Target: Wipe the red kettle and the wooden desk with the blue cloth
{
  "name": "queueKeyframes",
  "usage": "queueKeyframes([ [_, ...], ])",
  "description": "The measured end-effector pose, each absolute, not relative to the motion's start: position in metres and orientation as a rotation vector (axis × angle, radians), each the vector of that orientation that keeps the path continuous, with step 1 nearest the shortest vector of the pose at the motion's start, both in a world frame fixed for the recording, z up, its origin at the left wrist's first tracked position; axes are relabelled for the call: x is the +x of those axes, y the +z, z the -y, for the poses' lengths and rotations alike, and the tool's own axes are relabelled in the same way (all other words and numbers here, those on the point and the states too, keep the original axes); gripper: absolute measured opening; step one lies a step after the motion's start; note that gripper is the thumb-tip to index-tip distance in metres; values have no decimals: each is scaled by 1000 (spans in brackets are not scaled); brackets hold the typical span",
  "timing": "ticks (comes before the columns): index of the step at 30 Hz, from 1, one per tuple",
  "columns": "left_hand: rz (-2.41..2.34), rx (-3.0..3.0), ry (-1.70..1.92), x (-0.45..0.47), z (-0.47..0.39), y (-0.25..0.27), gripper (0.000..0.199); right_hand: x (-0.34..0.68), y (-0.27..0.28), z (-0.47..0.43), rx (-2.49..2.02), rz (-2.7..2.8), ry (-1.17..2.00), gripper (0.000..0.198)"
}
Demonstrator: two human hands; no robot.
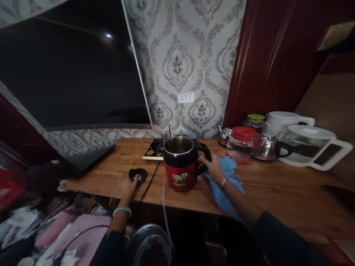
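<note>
A red and black electric kettle (181, 165) stands lidless on the wooden table (277, 192). My right hand (213, 167) grips its black handle, with a blue cloth (226, 181) lying under and beside that hand. To the kettle's left, my left hand (128, 185) rests on the round black kettle base (139, 174), whose cord runs off the table's front edge. Both wrists wear bracelets.
A large dark TV (72, 70) hangs on the patterned wall, with a tag reading 277 (185, 97). Several kettles and glass jugs (277, 142) crowd the table's right rear. A black patterned tile (154, 150) lies behind the kettle. Clutter fills the lower left.
</note>
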State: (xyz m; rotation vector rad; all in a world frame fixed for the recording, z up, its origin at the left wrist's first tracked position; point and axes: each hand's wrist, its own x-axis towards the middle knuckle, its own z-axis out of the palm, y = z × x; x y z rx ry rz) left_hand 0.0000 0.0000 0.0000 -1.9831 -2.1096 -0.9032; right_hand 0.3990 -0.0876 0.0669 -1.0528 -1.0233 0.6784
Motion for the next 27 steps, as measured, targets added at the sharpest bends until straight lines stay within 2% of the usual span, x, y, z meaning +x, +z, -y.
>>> queueKeyframes([
  [11,2114,-1969,-880,0,0,0,55,382,63,120,-1071,985,573,35],
  [22,2142,-1969,-863,0,-3,1,57,383,81,140,-1060,1057,721,39],
  [27,2140,-1995,-881,0,-2,2,56,380,82,142,-1068,1025,672,38],
])
